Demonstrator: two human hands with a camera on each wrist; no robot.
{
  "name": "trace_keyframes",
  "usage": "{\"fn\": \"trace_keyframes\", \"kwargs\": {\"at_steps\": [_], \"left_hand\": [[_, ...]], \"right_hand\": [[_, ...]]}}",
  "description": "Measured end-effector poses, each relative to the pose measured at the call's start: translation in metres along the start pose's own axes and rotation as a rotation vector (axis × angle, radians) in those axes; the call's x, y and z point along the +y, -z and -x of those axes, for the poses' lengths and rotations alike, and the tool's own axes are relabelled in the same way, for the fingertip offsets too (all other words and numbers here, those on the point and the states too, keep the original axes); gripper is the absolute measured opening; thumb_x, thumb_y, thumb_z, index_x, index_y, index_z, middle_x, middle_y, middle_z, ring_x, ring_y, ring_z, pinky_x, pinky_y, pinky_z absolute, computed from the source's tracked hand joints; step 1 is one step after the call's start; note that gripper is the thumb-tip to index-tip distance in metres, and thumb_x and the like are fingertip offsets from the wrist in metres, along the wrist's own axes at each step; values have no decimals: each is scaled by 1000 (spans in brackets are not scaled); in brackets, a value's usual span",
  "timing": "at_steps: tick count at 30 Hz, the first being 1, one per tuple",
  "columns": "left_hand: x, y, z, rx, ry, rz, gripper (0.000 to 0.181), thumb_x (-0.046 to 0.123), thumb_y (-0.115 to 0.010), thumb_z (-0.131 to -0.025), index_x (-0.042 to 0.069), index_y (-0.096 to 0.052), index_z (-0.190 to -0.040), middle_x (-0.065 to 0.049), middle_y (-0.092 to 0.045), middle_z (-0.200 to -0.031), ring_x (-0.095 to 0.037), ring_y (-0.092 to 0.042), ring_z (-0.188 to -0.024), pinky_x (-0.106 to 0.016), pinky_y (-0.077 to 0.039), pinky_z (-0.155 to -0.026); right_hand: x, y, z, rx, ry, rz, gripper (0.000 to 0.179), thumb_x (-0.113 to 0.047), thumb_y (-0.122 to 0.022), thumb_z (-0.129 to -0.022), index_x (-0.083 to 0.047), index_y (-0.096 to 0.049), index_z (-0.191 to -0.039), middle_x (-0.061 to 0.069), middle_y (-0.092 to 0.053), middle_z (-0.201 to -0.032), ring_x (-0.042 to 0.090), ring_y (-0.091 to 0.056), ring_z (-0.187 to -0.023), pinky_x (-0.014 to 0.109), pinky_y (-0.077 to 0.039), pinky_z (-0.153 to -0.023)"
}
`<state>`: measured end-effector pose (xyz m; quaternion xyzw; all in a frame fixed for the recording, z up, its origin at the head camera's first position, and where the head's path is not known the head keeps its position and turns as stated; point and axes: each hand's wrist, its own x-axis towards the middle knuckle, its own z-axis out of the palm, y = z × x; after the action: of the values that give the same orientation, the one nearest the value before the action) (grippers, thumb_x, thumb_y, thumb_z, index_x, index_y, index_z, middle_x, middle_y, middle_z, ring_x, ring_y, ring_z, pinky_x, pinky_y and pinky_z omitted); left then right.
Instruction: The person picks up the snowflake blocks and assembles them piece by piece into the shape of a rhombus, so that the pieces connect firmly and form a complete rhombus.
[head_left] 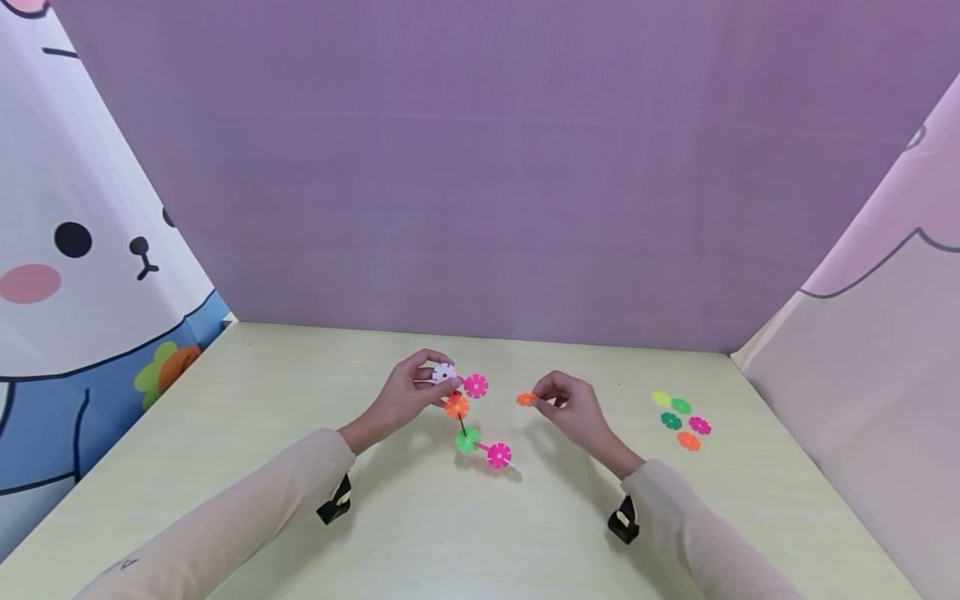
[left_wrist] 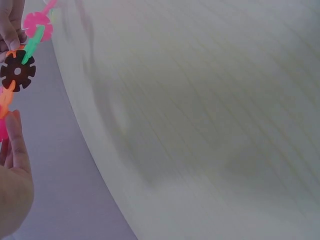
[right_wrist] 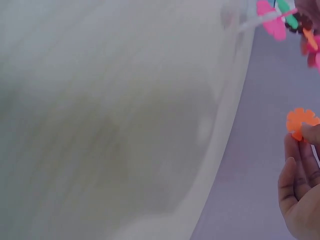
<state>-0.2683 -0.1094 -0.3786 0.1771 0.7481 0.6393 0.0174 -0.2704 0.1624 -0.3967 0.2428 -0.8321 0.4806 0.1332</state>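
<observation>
In the head view, my left hand [head_left: 397, 396] holds a chain of notched plastic snowflake discs near its top end. A white disc [head_left: 443, 372] and a pink disc [head_left: 476, 386] are at that end. Below them come an orange disc [head_left: 457, 407], a green disc [head_left: 468, 440] and another pink disc [head_left: 499, 456] at the lower end. The left wrist view shows a dark brown disc [left_wrist: 25, 80] slotted into the chain. To the right, apart from the chain, my right hand [head_left: 579, 412] pinches a single orange disc [right_wrist: 300, 117] between thumb and fingers.
Several loose discs lie on the light wooden table [head_left: 420, 533] at the right: a yellow one [head_left: 661, 399], light green [head_left: 681, 406], dark green [head_left: 671, 421], pink [head_left: 700, 426] and orange [head_left: 688, 441]. A purple cloth panel [head_left: 480, 183] rises behind the table.
</observation>
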Motion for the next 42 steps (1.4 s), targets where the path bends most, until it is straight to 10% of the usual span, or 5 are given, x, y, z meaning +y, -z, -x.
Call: {"fn": "trace_keyframes", "kwargs": {"at_steps": [23,42], "left_hand": [[26,-6,11,-9,16,-11,31,6,-65,-83,0,-51,-110,-28,-63,-98,-25,-66,-80,-42,-55,-70],[18,-6,7,-11,33,-9,33,7,-65,-83,0,-50,-112,-27,-63,-99,-24,-66,-81,-42,-55,-70]], "right_hand": [[-36,-36,-7,54,61,11,9,9,-66,-76,4,-63,-83,16,-66,-79,28,-62,-74,25,-45,-54],[-26,-40,-9,103,267,141,14,3,-70,-74,-7,-65,-82,2,-65,-78,13,-60,-70,19,-45,-49]]}}
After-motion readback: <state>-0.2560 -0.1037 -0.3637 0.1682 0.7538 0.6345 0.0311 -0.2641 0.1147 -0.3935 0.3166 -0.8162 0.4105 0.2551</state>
